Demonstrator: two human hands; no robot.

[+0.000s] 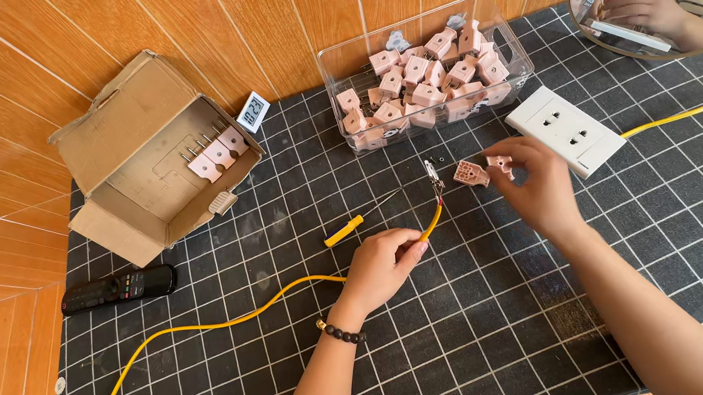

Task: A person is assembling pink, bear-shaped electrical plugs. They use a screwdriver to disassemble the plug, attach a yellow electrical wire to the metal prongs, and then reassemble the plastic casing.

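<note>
Head view: the left hand (380, 269) pinched the yellow cable (204, 324). The right hand (538, 185) gripped a pink plug part (501, 164) in its fingertips. Open mat (481, 335) lay below both.

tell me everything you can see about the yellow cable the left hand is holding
The yellow cable is thin, round and flexible, with what looks like a plastic sheath. It starts at the table's lower left edge, curves up and right across the black grid-patterned cloth, and passes through the left hand, which pinches it near its end. Past the fingers it rises toward small bare metal ends, close to a pink plug part. Behind the hand it lies slack on the cloth.
</note>
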